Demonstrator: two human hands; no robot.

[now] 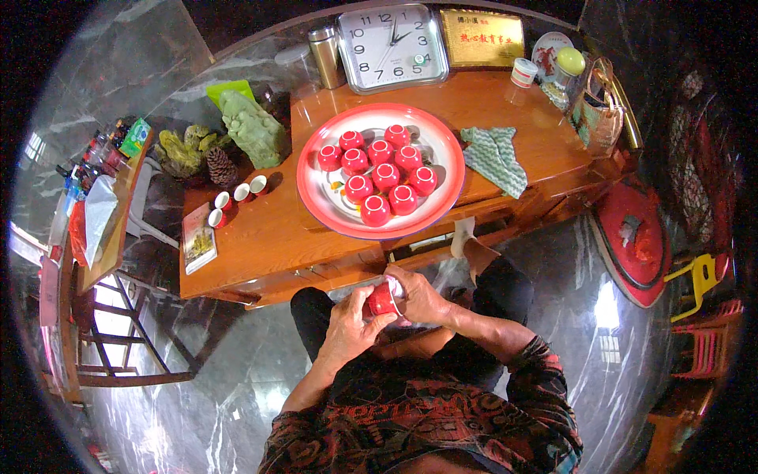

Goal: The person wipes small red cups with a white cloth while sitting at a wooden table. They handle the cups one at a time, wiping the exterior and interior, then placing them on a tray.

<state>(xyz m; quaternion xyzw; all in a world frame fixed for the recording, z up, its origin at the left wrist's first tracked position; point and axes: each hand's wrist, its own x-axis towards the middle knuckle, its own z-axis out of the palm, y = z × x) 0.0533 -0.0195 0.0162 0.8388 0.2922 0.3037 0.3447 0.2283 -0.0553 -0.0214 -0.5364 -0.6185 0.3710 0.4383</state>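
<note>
My left hand (349, 326) grips a small red cup (382, 301) above my lap, its white rim tilted towards the lower right. My right hand (423, 302) presses a white cloth or tissue (395, 288) into or against the cup's mouth; the fingers hide most of it. Ahead on the wooden desk (254, 255) sits a round enamel tray (311, 198) with a red rim. Several red cups (386, 176) stand upside down on it, white foot rings up. Left of the tray, several red cups with white insides (241, 192) stand mouth up in a slanting row.
A green-and-white patterned cloth (496, 159) lies right of the tray. Behind stand a square clock (392, 50), a metal flask (326, 59) and a gold plaque (484, 38). A green carved stone (253, 127), a pinecone (222, 167) and a booklet (200, 240) are at left. Below, a drawer (423, 249) is pulled out.
</note>
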